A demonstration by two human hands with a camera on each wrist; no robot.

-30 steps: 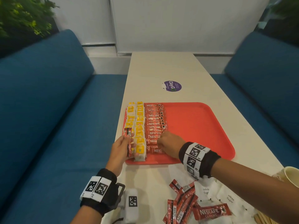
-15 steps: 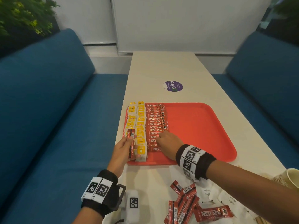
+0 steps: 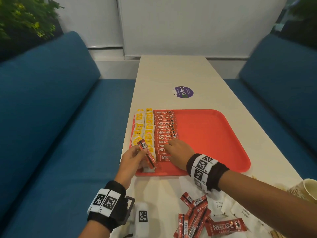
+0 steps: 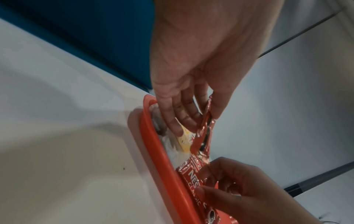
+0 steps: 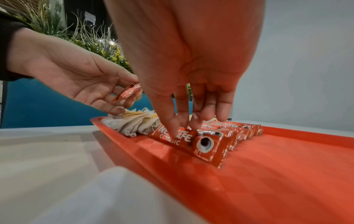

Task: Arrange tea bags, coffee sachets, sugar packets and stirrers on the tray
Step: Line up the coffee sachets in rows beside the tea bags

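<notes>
A long, pale desk (image 3: 180,73) runs away between two blue upholstered benches, one on the left (image 3: 51,117) and one on the right (image 3: 283,79), toward a white wall with a ledge at the far end. Green foliage (image 3: 22,19) sits above the left bench. A round purple sticker (image 3: 183,92) lies on the desk just beyond the red tray (image 3: 214,134).

On the tray's left side stand two columns of yellow-tagged tea bags (image 3: 144,124), and just right of them a column of red coffee sachets (image 3: 165,129); the right part of the tray is bare red plastic.

The left hand (image 3: 132,160) hovers over the near tea bags, its grip closed by thumb and fingers on a few coffee sachets in hand (image 3: 146,152). The right hand (image 3: 178,150) rests its straight fingertips (image 5: 176,128) on the nearest sachets in the column, holding nothing.

On the near desk lie loose coffee sachets (image 3: 195,219), white sugar packets (image 3: 221,203) and a paper cup (image 3: 308,189) at the right edge.
</notes>
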